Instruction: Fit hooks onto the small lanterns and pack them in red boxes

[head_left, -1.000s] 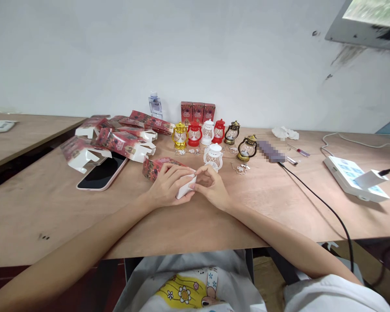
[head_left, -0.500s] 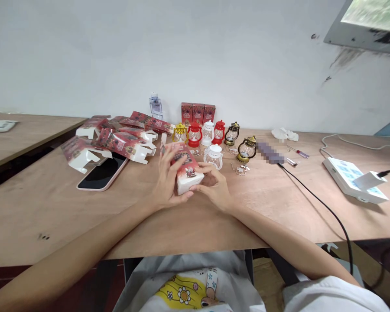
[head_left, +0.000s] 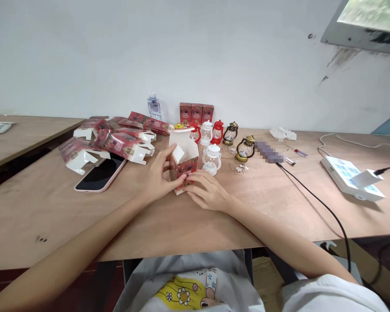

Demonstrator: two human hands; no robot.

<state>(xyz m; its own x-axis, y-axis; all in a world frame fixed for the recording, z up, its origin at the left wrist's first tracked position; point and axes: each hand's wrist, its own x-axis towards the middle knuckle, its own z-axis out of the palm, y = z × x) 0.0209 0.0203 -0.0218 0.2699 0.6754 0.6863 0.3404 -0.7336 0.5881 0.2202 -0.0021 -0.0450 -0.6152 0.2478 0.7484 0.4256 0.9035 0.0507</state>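
A small red printed carton (head_left: 183,162) stands upright on the wooden table (head_left: 52,208) with its white top flaps open. My left hand (head_left: 159,173) grips its left side. My right hand (head_left: 205,190) pinches its lower right corner. Just behind the carton stands a white toy lantern (head_left: 212,159). Farther back is a row of small lanterns: red ones (head_left: 217,131), a white one (head_left: 206,132) and two dark gold ones (head_left: 245,149). Three closed red cartons (head_left: 196,113) stand at the wall.
A heap of unfolded red cartons (head_left: 117,141) lies at the left, partly over a phone (head_left: 99,173). A clear bottle (head_left: 154,106) stands by the wall. A white device (head_left: 351,175) and a black cable (head_left: 315,197) are at the right, with a screwdriver (head_left: 297,151) beyond.
The carton went from lying flat under both hands to standing upright with its top flaps open. My hands turned it up and now hold its sides.
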